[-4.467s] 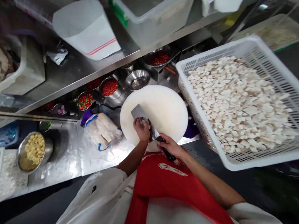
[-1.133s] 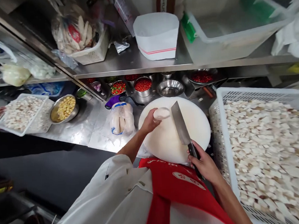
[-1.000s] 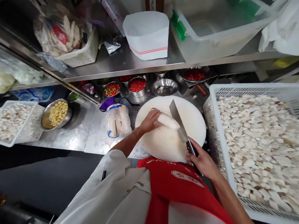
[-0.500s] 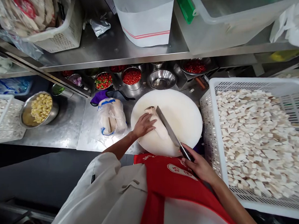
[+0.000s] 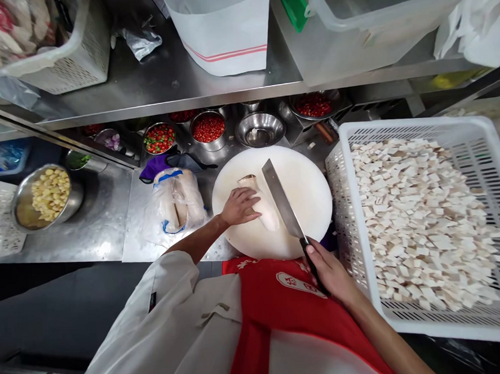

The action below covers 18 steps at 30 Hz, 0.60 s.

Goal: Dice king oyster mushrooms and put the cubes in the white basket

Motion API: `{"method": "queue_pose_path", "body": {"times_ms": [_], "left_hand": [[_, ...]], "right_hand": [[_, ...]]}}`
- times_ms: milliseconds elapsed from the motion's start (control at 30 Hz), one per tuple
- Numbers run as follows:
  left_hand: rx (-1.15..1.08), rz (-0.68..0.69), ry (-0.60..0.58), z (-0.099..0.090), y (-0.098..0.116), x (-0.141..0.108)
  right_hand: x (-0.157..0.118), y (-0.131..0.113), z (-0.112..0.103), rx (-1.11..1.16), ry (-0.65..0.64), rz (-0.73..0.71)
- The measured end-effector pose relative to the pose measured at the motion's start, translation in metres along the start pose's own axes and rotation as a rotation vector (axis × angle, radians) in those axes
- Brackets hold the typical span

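Note:
A pale, thick mushroom [image 5: 267, 211] lies on a round white cutting board [image 5: 309, 178], its brown cap at the far end. My left hand [image 5: 239, 207] rests over its left side, fingers bent around it. In my right hand [image 5: 325, 266] is the black handle of a long knife [image 5: 282, 199]. The blade points away from me over the board, to the right of the mushroom and apart from it. Left of the board is a clear plastic pack of whole mushrooms [image 5: 178, 200].
A white basket [image 5: 436, 319] of cut pieces stands at the right. Metal bowls, one with chopped red chillies [image 5: 208, 127], line the back below a steel shelf [image 5: 177, 104]. A bowl of yellow pieces [image 5: 51, 193] sits at the left.
The knife blade has moved right, away from the mushroom, with my right hand. My left hand still holds the mushroom. The whole view has shifted slightly.

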<state>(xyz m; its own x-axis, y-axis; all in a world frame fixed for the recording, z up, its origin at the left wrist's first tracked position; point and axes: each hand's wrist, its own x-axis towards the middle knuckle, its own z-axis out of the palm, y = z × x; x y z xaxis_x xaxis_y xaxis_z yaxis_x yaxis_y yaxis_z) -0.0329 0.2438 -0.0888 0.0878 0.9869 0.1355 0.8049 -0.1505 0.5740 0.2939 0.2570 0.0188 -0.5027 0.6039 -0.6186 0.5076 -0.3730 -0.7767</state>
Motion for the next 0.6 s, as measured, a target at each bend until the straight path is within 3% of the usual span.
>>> {"method": "queue_pose_path", "body": {"times_ms": [267,467,600], "left_hand": [[0.163,0.239,0.297,0.011,-0.008,-0.013],[0.206,0.218,0.320,0.012,-0.009,-0.016],[0.224,0.313,0.363,0.008,-0.011,-0.009]], "right_hand": [[0.011,0.006,0.005,-0.050,-0.009,-0.009],[0.014,0.010,0.011,-0.100,-0.038,0.020],[0.010,0.000,0.010,-0.265,0.003,-0.080]]}}
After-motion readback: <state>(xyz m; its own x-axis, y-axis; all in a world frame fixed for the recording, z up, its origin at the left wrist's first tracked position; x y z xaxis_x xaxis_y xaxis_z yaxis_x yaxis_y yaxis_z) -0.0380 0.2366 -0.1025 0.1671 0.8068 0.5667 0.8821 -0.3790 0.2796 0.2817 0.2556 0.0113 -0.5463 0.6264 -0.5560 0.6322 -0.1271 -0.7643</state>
